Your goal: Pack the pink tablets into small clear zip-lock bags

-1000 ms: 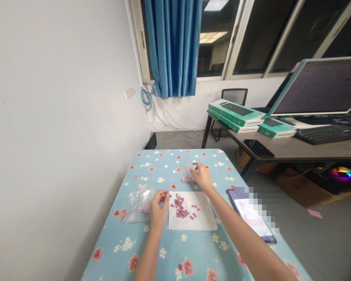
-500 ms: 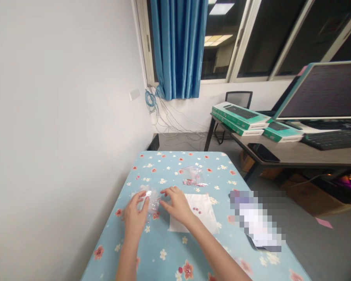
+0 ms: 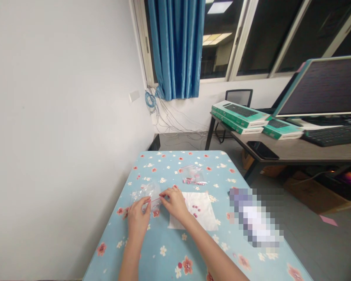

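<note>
One clear zip bag (image 3: 143, 195) is held at lower left of the floral blue bench (image 3: 111, 238), gripped near its edge by the left hand (image 3: 138, 222). Its red-lined seal (image 3: 155, 200) is pinched narrowly by the right hand (image 3: 174, 203). A white paper sheet (image 3: 203, 214) lies just right of the hands, with a few pink tablets (image 3: 195, 208) on it. A second zip bag (image 3: 192, 175), also holding pink tablets, sits beyond the sheet, upper centre of the bench.

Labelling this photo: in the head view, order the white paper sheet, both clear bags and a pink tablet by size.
White paper sheet; then nearer clear bag and farther clear bag, too alike to rank; pink tablet smallest.
</note>
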